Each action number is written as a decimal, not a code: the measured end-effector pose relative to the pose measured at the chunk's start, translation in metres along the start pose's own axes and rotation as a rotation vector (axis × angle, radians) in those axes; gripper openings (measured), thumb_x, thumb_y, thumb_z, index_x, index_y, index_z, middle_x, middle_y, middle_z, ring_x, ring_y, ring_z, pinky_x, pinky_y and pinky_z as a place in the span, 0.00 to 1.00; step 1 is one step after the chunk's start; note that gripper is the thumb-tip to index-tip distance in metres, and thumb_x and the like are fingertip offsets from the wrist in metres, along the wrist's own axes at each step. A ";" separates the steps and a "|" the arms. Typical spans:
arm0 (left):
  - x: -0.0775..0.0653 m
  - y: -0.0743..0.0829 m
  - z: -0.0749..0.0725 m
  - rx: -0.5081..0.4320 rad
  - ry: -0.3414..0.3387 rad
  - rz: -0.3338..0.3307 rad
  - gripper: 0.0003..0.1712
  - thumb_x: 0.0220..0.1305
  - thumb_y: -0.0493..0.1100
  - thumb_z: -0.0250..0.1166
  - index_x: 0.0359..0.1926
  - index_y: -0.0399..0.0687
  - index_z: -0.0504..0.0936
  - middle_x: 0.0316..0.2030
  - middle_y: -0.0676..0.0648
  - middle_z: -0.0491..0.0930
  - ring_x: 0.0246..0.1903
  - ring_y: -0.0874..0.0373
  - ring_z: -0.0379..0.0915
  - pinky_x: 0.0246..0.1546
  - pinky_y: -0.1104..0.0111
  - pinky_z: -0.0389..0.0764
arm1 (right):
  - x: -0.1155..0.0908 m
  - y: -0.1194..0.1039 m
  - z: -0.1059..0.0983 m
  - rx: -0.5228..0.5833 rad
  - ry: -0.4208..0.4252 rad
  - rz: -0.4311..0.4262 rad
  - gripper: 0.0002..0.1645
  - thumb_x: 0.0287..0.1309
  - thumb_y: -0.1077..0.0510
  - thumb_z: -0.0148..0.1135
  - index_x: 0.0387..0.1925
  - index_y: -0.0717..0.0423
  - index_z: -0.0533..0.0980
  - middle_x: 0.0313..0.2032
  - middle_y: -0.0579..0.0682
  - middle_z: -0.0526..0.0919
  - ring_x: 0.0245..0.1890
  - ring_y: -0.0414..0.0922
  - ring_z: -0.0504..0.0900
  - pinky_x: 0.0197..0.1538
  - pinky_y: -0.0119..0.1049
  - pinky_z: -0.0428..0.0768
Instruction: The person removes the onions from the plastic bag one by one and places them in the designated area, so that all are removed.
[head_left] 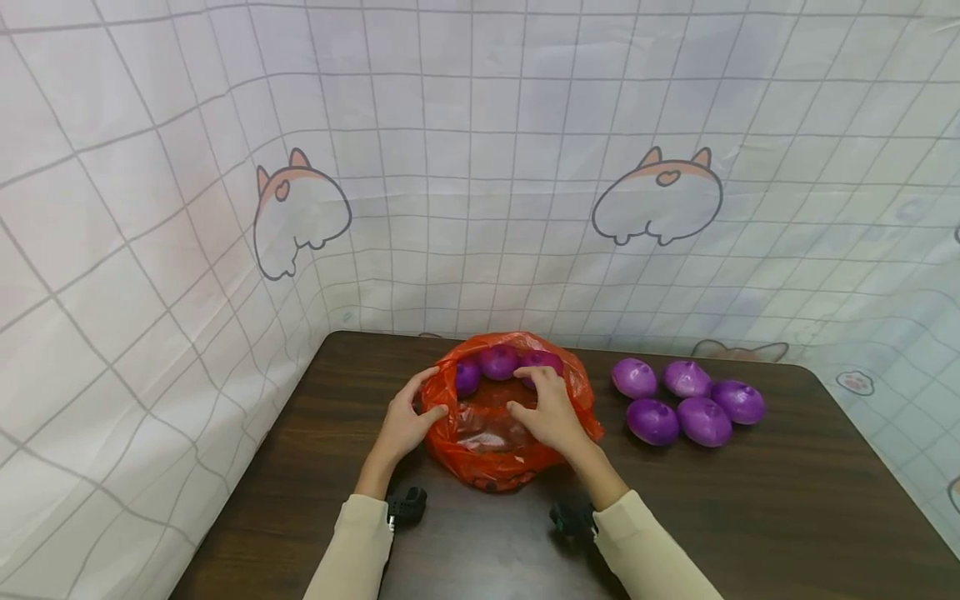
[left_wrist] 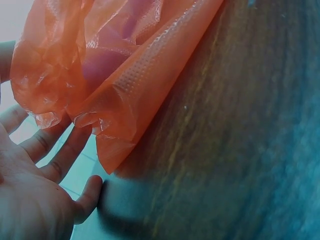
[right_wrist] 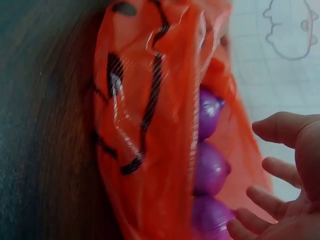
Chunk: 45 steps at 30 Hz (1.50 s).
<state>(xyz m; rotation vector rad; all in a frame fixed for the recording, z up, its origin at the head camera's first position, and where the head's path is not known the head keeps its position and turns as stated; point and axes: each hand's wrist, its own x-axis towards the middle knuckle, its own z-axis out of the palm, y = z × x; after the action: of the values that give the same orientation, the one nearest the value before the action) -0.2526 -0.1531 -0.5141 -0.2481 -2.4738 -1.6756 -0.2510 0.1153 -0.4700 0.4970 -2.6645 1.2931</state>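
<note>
A red plastic bag (head_left: 501,475) with black markings stands on the table, its mouth spread wide. Three shiny purple onions (head_left: 498,362) with pointed tips sit inside toward its back. At the left rim, my left hand (head_left: 403,423) touches the bag, thumb and fingers spread apart; some fingertips are hidden behind the plastic in the left wrist view. Over the right side of the opening hovers my right hand (head_left: 553,410), fingers loosely bent and holding nothing. The right wrist view shows this hand beside the purple onions (right_wrist: 210,167), apart from them.
Several more purple onions (head_left: 705,421) lie in a cluster on the table to the right of the bag. The dark wooden table (head_left: 787,500) meets a white grid-patterned cloth (head_left: 510,208) at its back and sides.
</note>
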 end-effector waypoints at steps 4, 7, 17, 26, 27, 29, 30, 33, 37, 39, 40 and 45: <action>0.000 0.000 0.000 -0.002 0.001 -0.002 0.37 0.63 0.40 0.72 0.71 0.60 0.72 0.55 0.42 0.81 0.49 0.49 0.77 0.51 0.58 0.82 | 0.008 0.009 0.003 -0.009 0.025 0.041 0.34 0.57 0.57 0.71 0.64 0.58 0.72 0.66 0.63 0.66 0.68 0.63 0.61 0.68 0.64 0.66; 0.000 0.000 0.000 -0.004 0.000 -0.004 0.37 0.62 0.40 0.72 0.71 0.61 0.72 0.55 0.42 0.82 0.48 0.48 0.77 0.51 0.58 0.82 | 0.014 0.014 0.005 -0.012 0.049 0.069 0.36 0.56 0.57 0.71 0.66 0.57 0.71 0.68 0.63 0.64 0.68 0.64 0.58 0.67 0.66 0.65; 0.000 0.000 0.001 -0.018 -0.012 -0.012 0.37 0.63 0.40 0.72 0.71 0.63 0.71 0.57 0.42 0.81 0.51 0.47 0.78 0.55 0.51 0.83 | 0.033 0.032 0.009 -0.035 0.038 0.208 0.46 0.58 0.53 0.69 0.75 0.53 0.60 0.70 0.67 0.62 0.65 0.67 0.70 0.64 0.65 0.74; 0.000 0.000 0.001 -0.015 -0.012 -0.004 0.38 0.63 0.40 0.72 0.72 0.62 0.71 0.59 0.42 0.80 0.52 0.46 0.78 0.55 0.50 0.83 | 0.040 0.039 0.009 -0.065 0.044 0.268 0.46 0.59 0.50 0.68 0.74 0.57 0.60 0.64 0.71 0.68 0.58 0.64 0.76 0.60 0.62 0.78; 0.000 0.000 0.001 -0.016 -0.011 -0.005 0.38 0.63 0.40 0.72 0.72 0.62 0.71 0.59 0.42 0.80 0.52 0.46 0.78 0.55 0.50 0.83 | 0.040 0.040 0.009 -0.067 0.041 0.271 0.45 0.59 0.50 0.68 0.74 0.57 0.61 0.63 0.71 0.69 0.58 0.64 0.76 0.59 0.62 0.78; 0.000 0.000 0.001 -0.015 -0.008 -0.005 0.37 0.63 0.40 0.72 0.72 0.61 0.71 0.59 0.42 0.80 0.52 0.46 0.78 0.55 0.50 0.83 | 0.040 0.040 0.008 -0.066 0.039 0.269 0.42 0.60 0.50 0.69 0.72 0.56 0.64 0.62 0.70 0.71 0.58 0.64 0.76 0.59 0.62 0.78; 0.000 0.000 0.001 -0.013 -0.007 -0.005 0.37 0.63 0.40 0.72 0.72 0.61 0.71 0.59 0.43 0.80 0.52 0.46 0.77 0.55 0.50 0.83 | 0.040 0.040 0.007 -0.064 0.037 0.268 0.41 0.60 0.51 0.69 0.71 0.56 0.65 0.62 0.69 0.72 0.58 0.64 0.76 0.60 0.62 0.78; 0.000 0.000 0.001 -0.007 -0.006 -0.004 0.37 0.63 0.40 0.72 0.72 0.61 0.71 0.59 0.43 0.80 0.51 0.47 0.77 0.54 0.51 0.83 | 0.038 0.040 0.006 -0.061 0.021 0.242 0.37 0.60 0.54 0.70 0.68 0.55 0.68 0.62 0.68 0.74 0.60 0.65 0.76 0.61 0.63 0.77; 0.000 -0.001 0.001 -0.001 -0.005 -0.007 0.37 0.63 0.40 0.72 0.71 0.62 0.71 0.57 0.43 0.81 0.50 0.47 0.77 0.53 0.52 0.83 | 0.035 0.042 0.005 -0.061 -0.010 0.195 0.35 0.59 0.59 0.70 0.67 0.53 0.70 0.63 0.68 0.75 0.62 0.66 0.75 0.61 0.66 0.76; 0.000 -0.001 0.001 0.000 -0.005 -0.010 0.37 0.62 0.40 0.72 0.71 0.63 0.71 0.57 0.43 0.81 0.50 0.47 0.77 0.52 0.52 0.83 | 0.034 0.043 0.005 -0.059 -0.025 0.180 0.34 0.59 0.60 0.70 0.67 0.52 0.70 0.63 0.68 0.74 0.62 0.66 0.75 0.60 0.66 0.77; 0.000 -0.001 0.001 0.000 -0.005 -0.011 0.38 0.62 0.40 0.72 0.71 0.63 0.71 0.58 0.43 0.81 0.50 0.47 0.77 0.53 0.52 0.83 | 0.033 0.044 0.005 -0.054 -0.028 0.177 0.34 0.59 0.60 0.71 0.67 0.51 0.71 0.63 0.68 0.73 0.62 0.66 0.75 0.60 0.66 0.77; 0.000 -0.002 0.001 0.004 -0.006 -0.007 0.38 0.63 0.40 0.71 0.71 0.63 0.71 0.58 0.43 0.80 0.52 0.47 0.77 0.54 0.51 0.82 | 0.028 0.043 0.006 -0.052 -0.044 0.153 0.35 0.58 0.60 0.72 0.66 0.48 0.72 0.63 0.67 0.71 0.58 0.66 0.78 0.59 0.66 0.78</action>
<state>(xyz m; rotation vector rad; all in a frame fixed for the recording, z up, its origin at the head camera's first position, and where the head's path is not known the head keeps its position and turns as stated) -0.2530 -0.1532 -0.5164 -0.2452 -2.4849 -1.6748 -0.2926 0.1285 -0.4975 0.3236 -2.8131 1.2618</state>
